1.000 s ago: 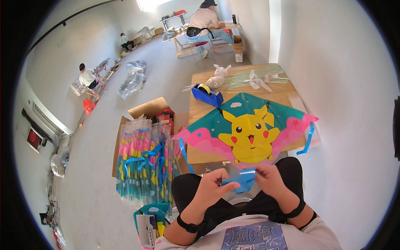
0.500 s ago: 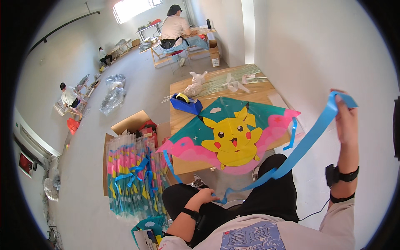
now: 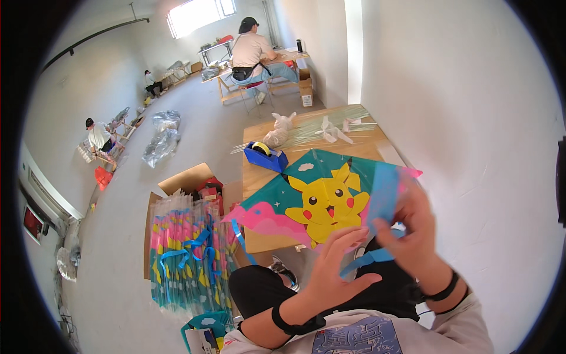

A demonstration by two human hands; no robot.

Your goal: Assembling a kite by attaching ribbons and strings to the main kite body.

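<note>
A teal and pink kite (image 3: 265,219) printed with a yellow cartoon animal lies across the near part of the wooden table, its lower edge overhanging my knees. In front of its right side, my right hand (image 3: 413,227) grips a wide blue ribbon (image 3: 384,194), part of which stands up above the fingers, blurred by motion. More of the ribbon hangs in a loop below that hand. My left hand (image 3: 336,265) is raised beside the loop, thumb and fingers apart, with nothing visible in it. A narrower blue tail (image 3: 240,239) hangs from the kite's left corner.
A blue tape dispenser (image 3: 265,157), a tied plastic bag (image 3: 279,130) and thin pale rods (image 3: 312,125) are on the wooden table (image 3: 254,194). Left of it, a cardboard box (image 3: 186,178) holds several packed kites (image 3: 183,253). A co-worker (image 3: 252,53) sits at a farther table.
My right hand has come in from the far right with the ribbon, which was stretched out and is now gathered. My left hand has risen from my lap and let go of the ribbon.
</note>
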